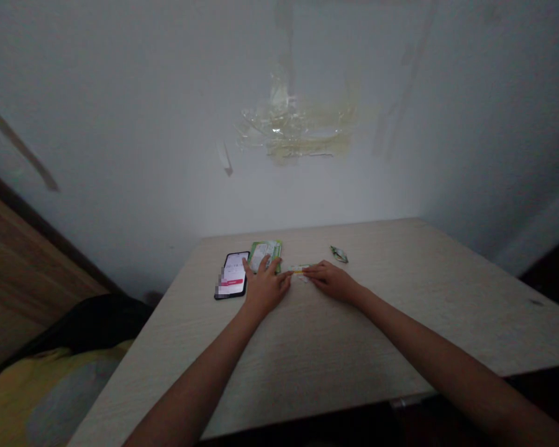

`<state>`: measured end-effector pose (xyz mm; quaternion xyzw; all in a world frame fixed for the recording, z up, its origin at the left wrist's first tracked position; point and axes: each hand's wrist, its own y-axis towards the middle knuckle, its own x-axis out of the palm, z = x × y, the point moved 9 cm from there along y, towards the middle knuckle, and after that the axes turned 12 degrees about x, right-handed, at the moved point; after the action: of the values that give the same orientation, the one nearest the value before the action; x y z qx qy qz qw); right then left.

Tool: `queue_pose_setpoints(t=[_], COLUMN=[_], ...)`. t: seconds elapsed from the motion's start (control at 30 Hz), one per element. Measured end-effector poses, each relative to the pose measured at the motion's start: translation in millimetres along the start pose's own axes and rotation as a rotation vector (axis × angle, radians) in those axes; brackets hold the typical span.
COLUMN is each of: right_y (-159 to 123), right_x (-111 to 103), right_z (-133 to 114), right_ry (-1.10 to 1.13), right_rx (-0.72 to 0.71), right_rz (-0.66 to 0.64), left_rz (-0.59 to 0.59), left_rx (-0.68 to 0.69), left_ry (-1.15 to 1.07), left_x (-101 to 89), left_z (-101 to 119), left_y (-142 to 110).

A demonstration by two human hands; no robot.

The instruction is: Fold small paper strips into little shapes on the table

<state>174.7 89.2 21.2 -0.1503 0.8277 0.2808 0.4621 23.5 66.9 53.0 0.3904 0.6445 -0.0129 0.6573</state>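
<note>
A small narrow strip of printed paper or wrapper (299, 270), whitish with green and yellow, lies on the table between my two hands. My left hand (266, 287) has its thumb side closed on the strip's left end, while its other fingers spread over a green and white printed packet (264, 249). At the strip's right end my right hand (330, 280) holds on with fingers pressed together. Both hands rest low against the table. The strip's ends are hidden under my fingertips. Left of my left hand lies a phone (233, 273) with its screen lit.
A small folded green piece of wrapper (338, 254) lies beyond my right hand on the pale wooden table (372, 347). Behind the table rises a wall (168, 124) with clear tape (298, 127) stuck on it. Yellow and grey cloth (60, 391) sits at the lower left.
</note>
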Motion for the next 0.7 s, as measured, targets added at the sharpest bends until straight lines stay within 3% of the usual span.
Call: queue_pose_setpoints(t=[0.7], right_y=[-0.1], right_x=[0.7], right_z=[3.6], right_ry=[0.029], right_rx=[0.031], right_rz=[-0.005], left_rz=[-0.008], left_rx=[-0.033], left_ry=[-0.021], left_x=[5.8], left_z=[-4.0], left_y=[-0.1])
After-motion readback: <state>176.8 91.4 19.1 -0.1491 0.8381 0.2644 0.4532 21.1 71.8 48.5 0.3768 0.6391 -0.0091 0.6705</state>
